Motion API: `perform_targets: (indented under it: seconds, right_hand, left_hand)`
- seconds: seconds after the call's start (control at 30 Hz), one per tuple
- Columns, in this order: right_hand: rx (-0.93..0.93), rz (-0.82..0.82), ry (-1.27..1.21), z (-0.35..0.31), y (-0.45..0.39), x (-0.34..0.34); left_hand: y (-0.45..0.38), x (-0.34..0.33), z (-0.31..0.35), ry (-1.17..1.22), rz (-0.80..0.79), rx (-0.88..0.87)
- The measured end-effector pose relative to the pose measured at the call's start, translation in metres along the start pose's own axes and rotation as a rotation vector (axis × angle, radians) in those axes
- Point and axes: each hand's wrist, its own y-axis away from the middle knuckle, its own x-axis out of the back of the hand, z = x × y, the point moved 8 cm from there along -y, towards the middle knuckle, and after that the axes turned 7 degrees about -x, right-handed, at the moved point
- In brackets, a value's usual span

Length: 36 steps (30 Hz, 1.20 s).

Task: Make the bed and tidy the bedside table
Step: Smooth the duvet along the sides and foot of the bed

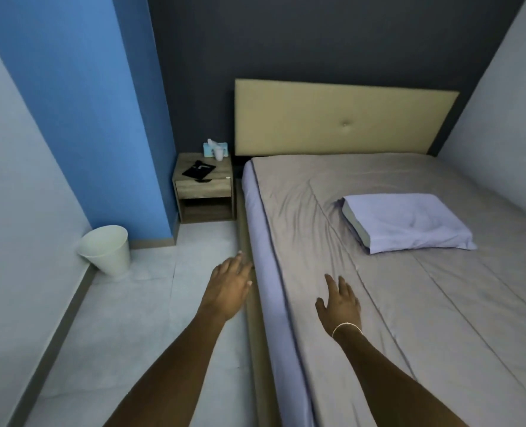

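A bed fills the right side, spread with a grey blanket (409, 303) that shows creases near its left edge. A lilac pillow (406, 221) lies flat on the blanket, well below the beige headboard (344, 118). My right hand (340, 305) hovers open over the blanket's left part, fingers spread. My left hand (229, 288) is open beside the bed's left edge, over the floor. A wooden bedside table (204, 192) stands at the head of the bed, carrying a black flat item (198, 171), a tissue box (214, 148) and a small white cup (218, 154).
A white waste bin (106, 249) stands on the pale tiled floor against the left wall, below the blue wall section. The lilac sheet (261, 241) covers the mattress side. A grey wall runs along the bed's right side.
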Motion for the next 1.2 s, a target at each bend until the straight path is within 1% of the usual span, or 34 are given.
perform_targets:
  seconds: [0.1,0.17,0.27,0.47,0.6,0.73,0.87,1.0,1.1,1.2]
  right_hand:
    - [0.011,0.009,0.015,-0.037,-0.014,-0.004]
    - [-0.004,0.008,0.013,-0.054,-0.025,-0.008]
    - [-0.038,0.01,-0.001,-0.073,-0.043,-0.014]
    - [-0.097,0.006,0.024,-0.098,-0.102,-0.036]
    - [-0.132,0.011,0.027,-0.12,-0.17,-0.05]
    - [-0.171,-0.012,0.02,-0.154,-0.247,-0.058]
    - [-0.164,0.02,0.002,-0.201,-0.331,-0.054]
    - [-0.163,-0.017,-0.021,-0.25,-0.395,-0.066]
    - [-0.147,-0.028,-0.003,-0.281,-0.443,-0.078]
    - [-0.172,-0.023,0.002,-0.306,-0.499,-0.087]
  left_hand:
    - [-0.011,0.007,-0.032,0.012,0.008,0.026]
    - [-0.018,0.007,-0.05,0.023,0.013,0.009]
    - [-0.035,0.002,-0.075,-0.011,-0.03,-0.019]
    - [-0.099,-0.019,-0.123,-0.024,-0.063,-0.057]
    - [-0.168,-0.035,-0.162,-0.034,-0.077,-0.114]
    - [-0.241,-0.047,-0.213,-0.011,-0.099,-0.112]
    - [-0.317,-0.043,-0.263,0.01,-0.016,-0.085]
    - [-0.362,-0.057,-0.311,0.016,-0.014,-0.115]
    - [-0.402,-0.075,-0.358,0.005,-0.054,-0.082]
    - [-0.455,-0.085,-0.405,-0.031,-0.072,-0.091]
